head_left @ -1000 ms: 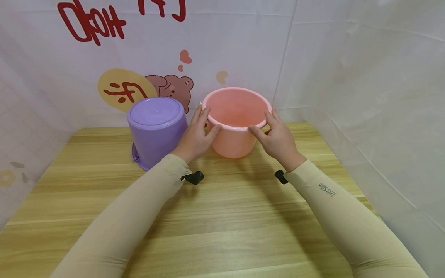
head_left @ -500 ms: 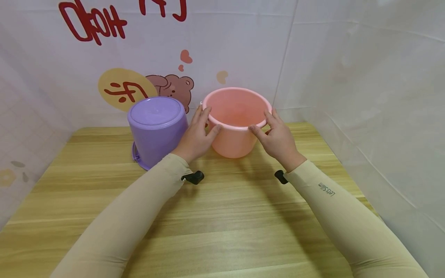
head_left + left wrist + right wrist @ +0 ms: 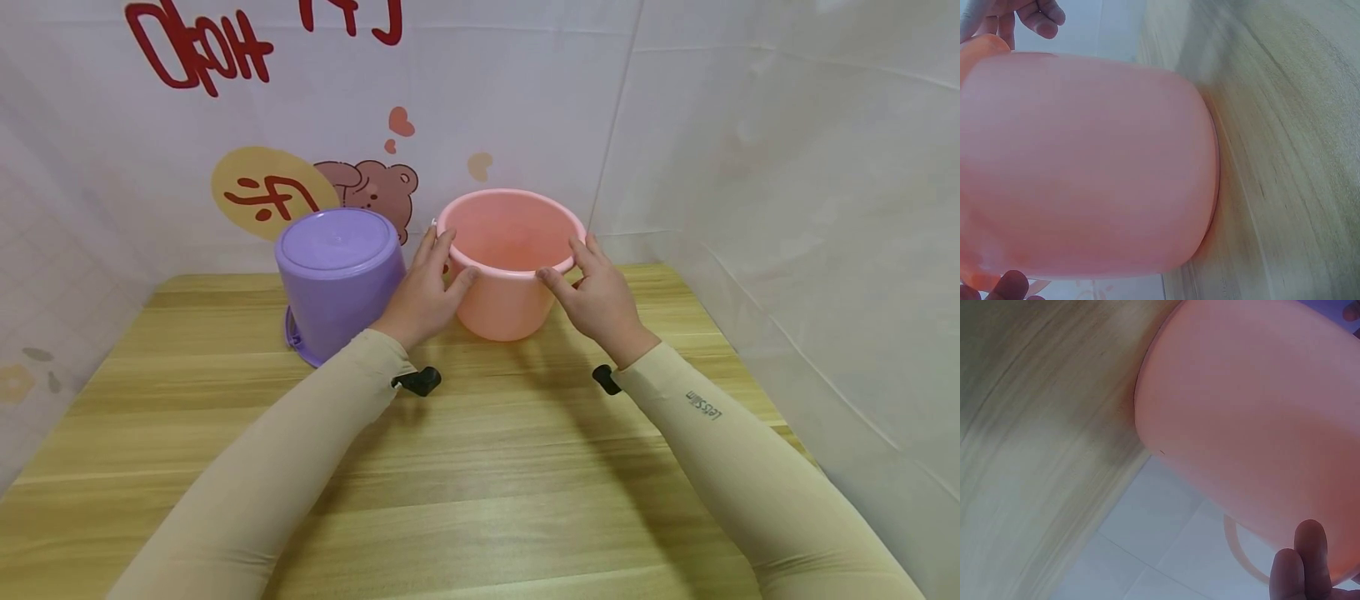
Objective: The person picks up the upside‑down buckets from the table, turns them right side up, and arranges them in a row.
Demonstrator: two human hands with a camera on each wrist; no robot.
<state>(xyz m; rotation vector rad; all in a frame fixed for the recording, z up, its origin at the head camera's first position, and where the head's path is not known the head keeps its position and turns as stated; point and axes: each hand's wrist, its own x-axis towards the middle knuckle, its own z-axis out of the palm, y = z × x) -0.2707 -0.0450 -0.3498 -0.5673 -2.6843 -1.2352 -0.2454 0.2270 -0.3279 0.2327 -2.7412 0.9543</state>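
A pink bucket stands upright on the wooden table, its mouth facing up. My left hand grips the left side of its rim, thumb at the front and fingers along the side. On the opposite side my right hand holds the rim the same way. The bucket's wall fills much of the left wrist view, its base against the table. In the right wrist view, fingertips lie by the bucket's side, and part of a pink handle hangs behind.
A purple bucket stands upside down just left of the pink one, close to my left forearm, with its handle low at the left. Printed white sheeting rises behind the table and along both sides.
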